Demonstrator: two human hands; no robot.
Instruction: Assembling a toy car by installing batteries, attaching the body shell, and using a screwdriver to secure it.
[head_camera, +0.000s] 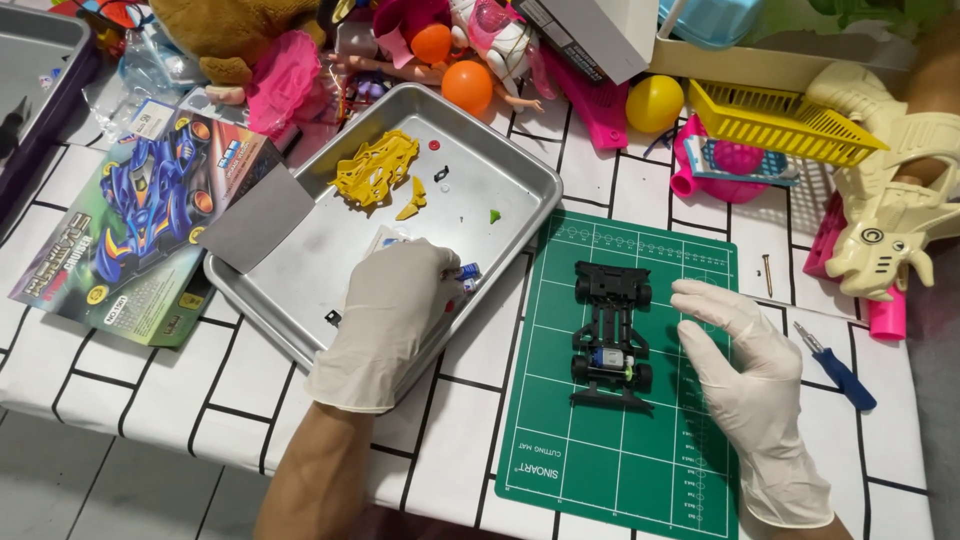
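**Fingers pinch a small part over the tray**

Fingers (440, 268) of our left hand (388, 320) close narrow on a small blue-and-white part (466, 271) inside the metal tray (525, 175), beside the yellow car body (375, 168). We think a slow, light lift is best, so the other tiny pieces stay put. Our right hand (745, 375) rests spread and empty on the green cutting mat (560, 440), just beside the black car chassis (611, 335). A blue screwdriver (840, 368) lies further right.
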